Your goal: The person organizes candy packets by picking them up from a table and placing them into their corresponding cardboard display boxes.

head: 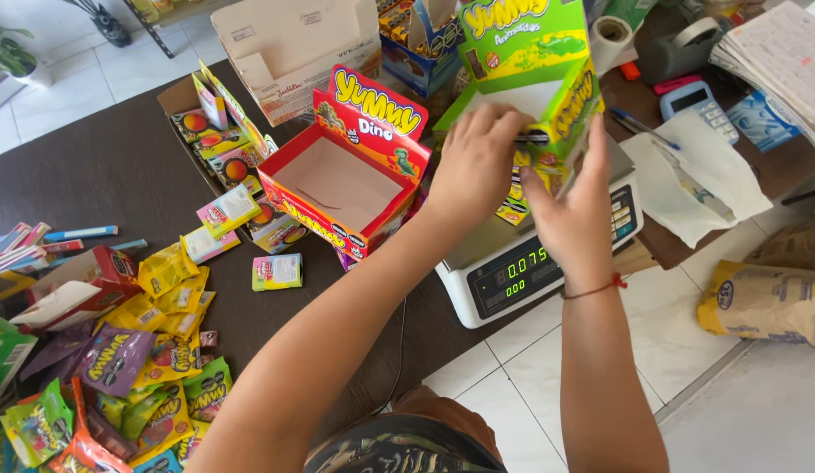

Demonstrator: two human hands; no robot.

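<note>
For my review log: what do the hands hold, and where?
Both the left hand and right hand grip the green display box at its lower front edge.

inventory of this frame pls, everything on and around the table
green box: 1, green and yellow, open, over the scale, both hands on it
red box: 1, red, open and empty, table centre
scale: 1, white, table's right edge, display lit
candy packets: many, yellow, purple, green, table's left
cardboard box: 1, white inside, top centre
calculator: 1, blue, top right
tape roll: 1, white, top right
paper sack: 1, tan, floor at right
left hand: grips box edge
right hand: grips box edge, red cord at wrist
</note>
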